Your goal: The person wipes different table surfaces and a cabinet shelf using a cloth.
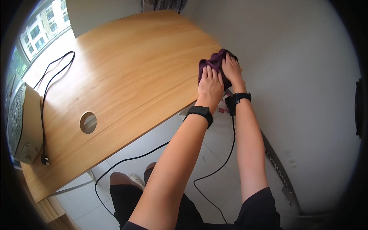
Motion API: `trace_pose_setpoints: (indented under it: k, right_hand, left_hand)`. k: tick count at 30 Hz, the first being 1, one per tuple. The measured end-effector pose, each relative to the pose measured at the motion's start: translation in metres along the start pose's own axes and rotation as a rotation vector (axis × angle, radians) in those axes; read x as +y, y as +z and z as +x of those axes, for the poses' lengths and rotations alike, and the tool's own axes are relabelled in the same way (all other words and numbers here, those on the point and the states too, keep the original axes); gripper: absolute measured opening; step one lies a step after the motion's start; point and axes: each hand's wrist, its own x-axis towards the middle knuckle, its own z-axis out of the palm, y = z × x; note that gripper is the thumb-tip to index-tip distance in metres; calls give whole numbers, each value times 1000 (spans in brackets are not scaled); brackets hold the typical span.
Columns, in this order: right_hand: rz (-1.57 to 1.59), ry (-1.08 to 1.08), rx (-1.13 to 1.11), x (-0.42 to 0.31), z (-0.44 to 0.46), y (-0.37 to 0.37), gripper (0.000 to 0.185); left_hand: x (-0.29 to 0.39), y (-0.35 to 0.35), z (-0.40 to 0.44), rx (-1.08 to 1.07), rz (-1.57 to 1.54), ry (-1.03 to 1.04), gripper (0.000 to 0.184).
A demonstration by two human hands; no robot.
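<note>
A dark purple cloth lies bunched at the right-hand corner of the wooden desk. My left hand rests palm down on its near part, fingers stretched out. Beside it, to the right, my right hand also lies on the cloth with its fingers extended. Both hands are open and press on the fabric from above; the thumbs are mostly out of sight. The cloth hides the desk corner beneath it.
A perforated box-shaped appliance stands at the left, with a black power cord and plug beside it. The desktop has a round cable hole. A white wall borders the right. Black cables hang from my wrist straps.
</note>
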Motion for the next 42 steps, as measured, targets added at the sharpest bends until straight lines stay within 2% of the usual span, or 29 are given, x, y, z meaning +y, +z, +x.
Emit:
trace_pose_setpoints:
  k: [5, 7, 11, 18, 21, 24, 27, 29, 32, 33, 34, 35, 38, 41, 42]
  right_hand:
    - [3, -16, -80, -13, -26, -9, 55]
    - [4, -52, -104, -19, -37, -14, 55]
    - [8, -107, -116, -40, -61, -11, 55]
    - [67, -253, -196, -145, -125, -29, 60]
    - [123, -307, -246, -206, -156, -48, 67]
    - [180, -431, -233, -276, -184, -47, 69]
    - [274, -509, -225, -339, -211, -47, 69]
    - [263, -536, -227, -371, -223, -48, 68]
    - [299, -523, -198, -389, -232, -50, 64]
    - [308, -521, -187, -389, -230, -47, 64]
    - [323, -517, -159, -389, -231, -43, 63]
    - [333, -520, -153, -388, -232, -45, 62]
    - [357, -512, -134, -387, -233, -47, 61]
    - [364, -505, -120, -387, -232, -43, 61]
    - [367, -500, -129, -387, -232, -45, 61]
  left_hand:
    - [-12, -17, -17, -104, -115, 32, 57]
    - [-14, -29, -30, -150, -108, -4, 67]
    - [-33, -56, -70, -106, -127, -47, 75]
    - [-94, -110, -165, 9, -147, -148, 76]
    - [-122, -153, -220, -50, -92, -179, 77]
    - [-151, -204, -263, -280, -99, -99, 77]
    - [-148, -299, -280, -437, -145, -260, 59]
    - [-124, -380, -288, -440, 15, -283, 40]
    - [-80, -472, -315, 271, -168, -127, 21]
    - [-66, -498, -331, 454, -197, -149, 17]
    - [-48, -513, -350, 726, -380, -167, 11]
    - [-39, -530, -364, 912, -523, 97, 5]
    - [-25, -561, -415, 1053, -581, 526, 27]
    - [15, -554, -422, 933, -497, 767, 57]
    - [29, -543, -407, 1056, -526, 783, 36]
